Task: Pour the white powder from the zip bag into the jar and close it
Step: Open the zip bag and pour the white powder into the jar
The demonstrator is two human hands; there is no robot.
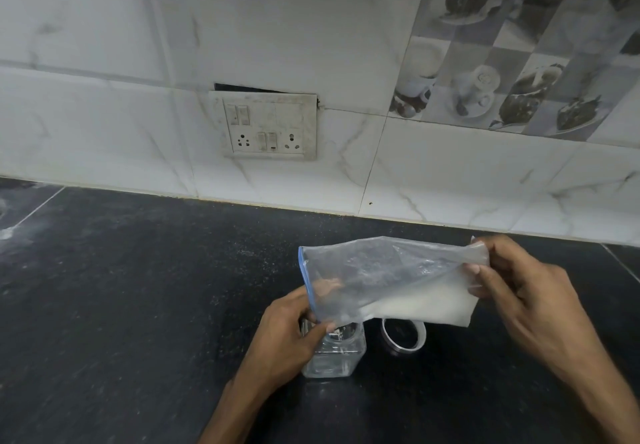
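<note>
Zip bag point(381, 280) held sideways over the open jar point(334, 350) on the counter point(138, 305) — thin, limp film, powder slumped low. Left hand point(291, 332) pinches the blue zip mouth; right hand point(519, 291) clamps the bottom corner. Light, floppy, likely slippery — best gripped at the corners.

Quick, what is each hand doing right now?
Left hand: closed on the zip bag at its blue zip end, over the jar.
Right hand: pinching the bag's other end, lifting it.
</note>
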